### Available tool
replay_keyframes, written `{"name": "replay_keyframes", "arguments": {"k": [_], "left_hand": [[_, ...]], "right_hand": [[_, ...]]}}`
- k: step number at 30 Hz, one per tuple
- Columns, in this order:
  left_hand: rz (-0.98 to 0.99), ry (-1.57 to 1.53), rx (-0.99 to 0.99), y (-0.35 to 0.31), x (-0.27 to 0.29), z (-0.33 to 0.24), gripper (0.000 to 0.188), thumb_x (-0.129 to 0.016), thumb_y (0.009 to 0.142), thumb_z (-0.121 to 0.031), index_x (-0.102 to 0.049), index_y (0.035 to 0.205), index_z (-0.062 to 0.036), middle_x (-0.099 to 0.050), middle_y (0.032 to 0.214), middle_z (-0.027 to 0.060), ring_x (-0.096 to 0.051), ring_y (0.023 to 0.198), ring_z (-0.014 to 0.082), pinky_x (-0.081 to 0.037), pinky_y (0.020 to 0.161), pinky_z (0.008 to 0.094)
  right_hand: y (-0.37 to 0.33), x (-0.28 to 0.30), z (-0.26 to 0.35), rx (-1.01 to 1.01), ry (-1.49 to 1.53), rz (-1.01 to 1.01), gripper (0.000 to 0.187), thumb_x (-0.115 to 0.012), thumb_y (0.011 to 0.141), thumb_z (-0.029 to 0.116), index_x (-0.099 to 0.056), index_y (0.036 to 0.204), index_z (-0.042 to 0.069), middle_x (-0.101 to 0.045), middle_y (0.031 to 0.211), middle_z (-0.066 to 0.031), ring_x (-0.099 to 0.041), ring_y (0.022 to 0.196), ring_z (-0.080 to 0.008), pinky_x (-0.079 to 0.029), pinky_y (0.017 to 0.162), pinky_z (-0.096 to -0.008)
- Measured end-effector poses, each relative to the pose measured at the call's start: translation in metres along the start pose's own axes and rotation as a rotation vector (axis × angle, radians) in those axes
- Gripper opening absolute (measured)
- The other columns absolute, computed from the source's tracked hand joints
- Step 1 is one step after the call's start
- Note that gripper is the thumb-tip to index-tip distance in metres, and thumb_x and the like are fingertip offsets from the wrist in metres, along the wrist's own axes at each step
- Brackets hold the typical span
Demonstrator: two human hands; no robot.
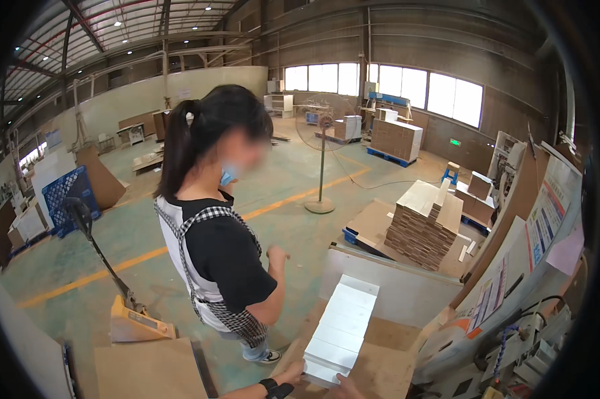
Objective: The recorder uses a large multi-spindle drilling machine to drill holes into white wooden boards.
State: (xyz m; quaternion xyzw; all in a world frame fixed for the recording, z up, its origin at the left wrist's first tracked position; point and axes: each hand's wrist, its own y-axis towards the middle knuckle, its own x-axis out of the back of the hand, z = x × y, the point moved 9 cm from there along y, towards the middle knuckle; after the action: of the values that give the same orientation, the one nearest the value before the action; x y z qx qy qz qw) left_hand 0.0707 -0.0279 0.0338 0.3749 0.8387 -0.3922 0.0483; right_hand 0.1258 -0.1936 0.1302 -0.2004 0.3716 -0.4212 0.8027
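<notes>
A row of white boards (343, 318) lies in front of me on a brown board surface, its pieces butted or overlapping end to end. At the near left corner, my left hand (292, 374) is closed on the edge of the nearest white board; a black band circles that wrist. My right hand (345, 387) grips the same end from the right, its thumb on the edge and the rest cut off by the lower rim. A pale upright panel (393, 282) stands just beyond the row.
A co-worker in a checked apron (230, 259) stands at my left, close to the boards. A yellow pallet truck (139, 322) is farther left. Stacked brown boards (423, 226) and a pedestal fan (321, 179) stand ahead. A machine (512, 279) borders the right side.
</notes>
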Motion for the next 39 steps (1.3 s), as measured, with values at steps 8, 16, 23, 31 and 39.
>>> {"name": "replay_keyframes", "arguments": {"k": [8,16,23,31,39], "left_hand": [[-0.128,-0.053,0.292,-0.102,-0.053,-0.067,0.029,-0.033,0.086,-0.02,-0.049,0.098,0.0014,-0.057,0.089,0.0077,-0.056,0.081,0.0197,-0.042,0.072,0.031],[-0.133,-0.02,0.262,-0.004,-0.02,0.014,0.033,-0.029,0.087,-0.022,-0.048,0.101,0.0016,-0.057,0.097,0.0108,-0.054,0.091,0.0221,-0.042,0.077,0.034],[-0.312,-0.106,0.251,0.056,0.018,0.076,0.036,-0.028,0.088,-0.024,-0.048,0.104,0.0009,-0.056,0.101,0.0122,-0.053,0.094,0.0243,-0.042,0.081,0.0361],[-0.206,-0.268,0.236,-0.004,-0.025,0.008,0.036,-0.028,0.089,-0.023,-0.047,0.107,-0.0001,-0.054,0.107,0.0137,-0.052,0.096,0.0278,-0.041,0.085,0.0402],[0.172,0.007,0.199,-0.059,-0.026,-0.021,0.061,-0.041,0.084,-0.049,-0.03,0.126,-0.0051,-0.035,0.127,0.0114,-0.037,0.113,0.029,-0.036,0.088,0.0444]], "right_hand": [[0.001,0.014,-0.003,-0.037,0.213,-0.094,0.037,-0.044,0.083,0.013,-0.035,0.117,0.004,-0.044,0.111,-0.0153,-0.041,0.108,-0.0343,-0.042,0.078,-0.0596],[-0.022,0.012,0.023,0.104,-0.015,0.141,0.032,-0.042,0.084,0.014,-0.039,0.113,0.001,-0.044,0.109,-0.0156,-0.043,0.105,-0.0337,-0.042,0.082,-0.0555],[-0.031,0.005,0.027,0.07,-0.114,0.17,0.031,-0.042,0.084,0.015,-0.04,0.112,0.001,-0.044,0.109,-0.0154,-0.043,0.104,-0.0335,-0.042,0.083,-0.0542],[-0.043,-0.008,0.043,0.164,-0.285,0.145,0.036,-0.042,0.084,0.02,-0.04,0.115,0.001,-0.041,0.114,-0.014,-0.04,0.107,-0.033,-0.041,0.086,-0.0518],[-0.098,-0.019,0.044,-0.031,-0.405,-0.017,0.041,-0.04,0.088,0.03,-0.038,0.12,0.004,-0.044,0.115,-0.0151,-0.045,0.104,-0.0297,-0.043,0.084,-0.0397]]}}
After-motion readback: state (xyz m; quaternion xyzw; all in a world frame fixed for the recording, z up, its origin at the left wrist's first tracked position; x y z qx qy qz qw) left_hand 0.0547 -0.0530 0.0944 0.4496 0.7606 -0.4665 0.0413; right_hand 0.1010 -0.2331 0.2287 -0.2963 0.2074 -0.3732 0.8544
